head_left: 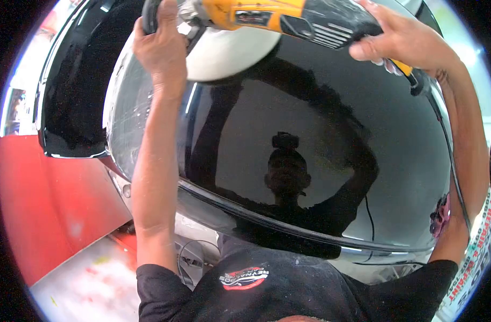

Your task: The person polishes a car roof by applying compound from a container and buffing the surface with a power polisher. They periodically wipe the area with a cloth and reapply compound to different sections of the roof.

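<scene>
Pad on paint, and we are right over the work. Our left hand (159, 48) is wrapped tight around the black side handle (149, 16) of the yellow-and-grey electric polisher (288, 19), and our right hand (401, 40) is closed over the rear of its body. The machine sits at the far top of the view. Its round white foam pad (229, 53) lies against the glossy black curved body panel (320, 161), near the panel's upper left edge. White specks (133, 107) dot the pale strip beside our left forearm. The black power cord (452, 161) trails from the tool's tail down along our right forearm, close to the gloss.

Our worry, as we judge it, is that the cord could drag across the finish and mark it. The pad could also tip on this curve and bite at the edge, burning the paint. Both arms are stretched out too, so a slip in grip could let the tool skate.
</scene>
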`<state>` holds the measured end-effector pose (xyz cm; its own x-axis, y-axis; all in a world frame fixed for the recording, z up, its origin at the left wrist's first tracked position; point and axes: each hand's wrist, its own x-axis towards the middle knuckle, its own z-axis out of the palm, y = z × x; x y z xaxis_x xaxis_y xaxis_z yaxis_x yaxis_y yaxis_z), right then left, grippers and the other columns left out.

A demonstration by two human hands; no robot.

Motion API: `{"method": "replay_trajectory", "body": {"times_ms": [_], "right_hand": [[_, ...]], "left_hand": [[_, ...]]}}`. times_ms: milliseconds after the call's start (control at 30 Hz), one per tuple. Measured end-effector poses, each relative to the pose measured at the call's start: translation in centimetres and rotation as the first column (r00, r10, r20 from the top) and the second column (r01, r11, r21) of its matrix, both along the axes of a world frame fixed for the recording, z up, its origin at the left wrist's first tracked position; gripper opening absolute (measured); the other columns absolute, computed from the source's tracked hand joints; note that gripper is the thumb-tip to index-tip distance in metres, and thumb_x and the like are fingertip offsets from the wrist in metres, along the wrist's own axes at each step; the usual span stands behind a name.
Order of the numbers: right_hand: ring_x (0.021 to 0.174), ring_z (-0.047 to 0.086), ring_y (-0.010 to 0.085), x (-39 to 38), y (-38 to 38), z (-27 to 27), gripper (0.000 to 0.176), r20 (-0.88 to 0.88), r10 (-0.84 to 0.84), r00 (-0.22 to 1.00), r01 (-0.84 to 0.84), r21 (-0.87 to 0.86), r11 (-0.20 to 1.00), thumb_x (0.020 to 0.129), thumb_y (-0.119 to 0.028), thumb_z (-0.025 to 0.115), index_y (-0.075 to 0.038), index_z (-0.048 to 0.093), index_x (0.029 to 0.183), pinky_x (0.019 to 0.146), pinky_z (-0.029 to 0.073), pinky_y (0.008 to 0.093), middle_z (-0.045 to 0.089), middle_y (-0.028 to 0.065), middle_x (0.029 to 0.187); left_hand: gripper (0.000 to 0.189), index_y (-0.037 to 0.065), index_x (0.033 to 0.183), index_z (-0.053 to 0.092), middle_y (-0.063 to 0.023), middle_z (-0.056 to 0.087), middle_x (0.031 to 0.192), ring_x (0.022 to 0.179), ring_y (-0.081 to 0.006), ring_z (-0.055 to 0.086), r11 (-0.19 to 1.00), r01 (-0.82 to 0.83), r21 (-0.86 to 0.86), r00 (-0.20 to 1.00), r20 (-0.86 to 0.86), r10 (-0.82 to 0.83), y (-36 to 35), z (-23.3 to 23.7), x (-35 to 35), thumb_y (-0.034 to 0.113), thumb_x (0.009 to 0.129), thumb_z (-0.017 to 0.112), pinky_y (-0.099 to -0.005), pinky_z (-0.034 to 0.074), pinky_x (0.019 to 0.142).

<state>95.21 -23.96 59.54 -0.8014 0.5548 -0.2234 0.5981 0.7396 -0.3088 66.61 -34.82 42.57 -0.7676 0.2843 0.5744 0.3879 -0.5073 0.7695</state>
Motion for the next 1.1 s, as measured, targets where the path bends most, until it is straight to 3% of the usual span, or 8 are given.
{"method": "replay_trajectory", "body": {"times_ms": [167, 267, 400, 567, 800, 867, 933, 1100], "right_hand": [[0.078, 0.061, 0.0122, 9.4, 3.5, 0.1, 0.105, 0.021, -0.099, 0.995, 0.101, -0.275, 0.956, 0.079, -0.042, 0.084, -0.004, 0.027, 0.158, 0.066, 0.052, 0.0258, 0.064, 0.0081, 0.103], [0.079, 0.063, 0.0138, 26.1, 3.6, -1.2, 0.095, -0.204, -0.209, 0.956, 0.216, 0.016, 0.976, 0.077, -0.035, 0.083, -0.008, 0.036, 0.155, 0.062, 0.052, 0.0284, 0.065, 0.0079, 0.106], [0.127, 0.054, 0.0241, 37.4, -0.8, 0.4, 0.117, -0.106, -0.545, 0.832, 0.532, -0.132, 0.837, 0.072, -0.047, 0.088, 0.001, 0.025, 0.158, 0.108, 0.042, 0.0343, 0.049, 0.0165, 0.144], [0.124, 0.052, 0.021, 61.3, -0.5, -7.3, 0.102, -0.306, -0.507, 0.806, 0.526, -0.021, 0.85, 0.076, -0.038, 0.086, 0.001, 0.031, 0.153, 0.106, 0.039, 0.0338, 0.05, 0.0136, 0.139], [0.078, 0.056, 0.0112, 52.4, -6.0, -0.9, 0.049, -0.227, -0.822, 0.522, 0.697, -0.442, 0.565, 0.083, -0.014, 0.079, -0.002, 0.053, 0.124, 0.067, 0.044, 0.0268, 0.06, 0.0021, 0.094], [0.064, 0.058, 0.0084, 50.7, -5.0, -0.3, 0.035, -0.223, -0.828, 0.515, 0.684, -0.476, 0.553, 0.085, -0.007, 0.077, -0.003, 0.06, 0.116, 0.055, 0.046, 0.0248, 0.062, -0.0012, 0.081], [0.062, 0.057, 0.0082, 49.3, -2.9, -0.2, 0.036, -0.173, -0.815, 0.553, 0.682, -0.468, 0.563, 0.085, -0.008, 0.078, -0.004, 0.059, 0.116, 0.054, 0.045, 0.0244, 0.062, -0.0011, 0.079], [0.052, 0.057, 0.0097, 40.4, 0.5, 2.0, 0.039, -0.227, -0.688, 0.689, 0.585, -0.386, 0.713, 0.083, -0.016, 0.082, -0.007, 0.058, 0.111, 0.045, 0.045, 0.0239, 0.062, 0.0013, 0.07]], "left_hand": [[0.038, 0.004, 0.091, 0.059, 0.0035, 0.051, 0.065, 0.053, -0.0056, 0.047, 0.991, 0.112, -0.071, 0.991, 0.08, -0.106, 0.9, 2.8, 8.8, 0.039, 0.095, 0.074, -0.023, 0.037, 0.047], [0.034, 0.001, 0.092, 0.059, -0.0002, 0.06, 0.078, 0.068, -0.0076, 0.052, 0.977, 0.092, -0.194, 0.991, -0.078, -0.109, 4.4, 3.8, 18.7, 0.033, 0.097, 0.071, -0.0245, 0.043, 0.058], [0.032, 0.001, 0.091, 0.053, -0.0052, 0.062, 0.078, 0.071, -0.0099, 0.054, 0.898, 0.439, 0.031, 0.888, -0.167, -0.429, 7.8, 6.5, 32.1, 0.028, 0.098, 0.069, -0.0281, 0.047, 0.064], [0.044, -0.002, 0.091, 0.054, -0.0108, 0.061, 0.068, 0.065, -0.0131, 0.056, 0.779, 0.619, -0.098, 0.764, -0.154, -0.626, 11.5, 7.4, 44.4, 0.038, 0.096, 0.071, -0.0334, 0.048, 0.059], [0.032, -0.003, 0.095, 0.064, -0.017, 0.062, 0.069, 0.061, -0.0333, 0.06, 0.812, 0.568, -0.136, 0.772, -0.255, -0.582, 17.8, 6.7, 50.3, 0.028, 0.093, 0.072, -0.0448, 0.049, 0.063], [0.036, -0.004, 0.093, 0.062, -0.0232, 0.063, 0.073, 0.067, -0.0404, 0.062, 0.963, 0.267, -0.024, 0.817, -0.524, -0.24, 19.3, 6.5, 49.7, 0.031, 0.093, 0.071, -0.0472, 0.05, 0.067], [0.036, -0.004, 0.092, 0.062, -0.0226, 0.064, 0.075, 0.07, -0.0393, 0.063, 0.846, 0.466, -0.258, 0.819, -0.236, -0.523, 20.0, 6.9, 47.3, 0.031, 0.093, 0.071, -0.047, 0.049, 0.069], [0.039, -0.004, 0.094, 0.063, -0.0214, 0.064, 0.077, 0.071, -0.0368, 0.062, 0.918, 0.343, -0.201, 0.893, -0.232, -0.384, 20.0, 7.2, 38.7, 0.034, 0.093, 0.071, -0.0448, 0.048, 0.07]]}}
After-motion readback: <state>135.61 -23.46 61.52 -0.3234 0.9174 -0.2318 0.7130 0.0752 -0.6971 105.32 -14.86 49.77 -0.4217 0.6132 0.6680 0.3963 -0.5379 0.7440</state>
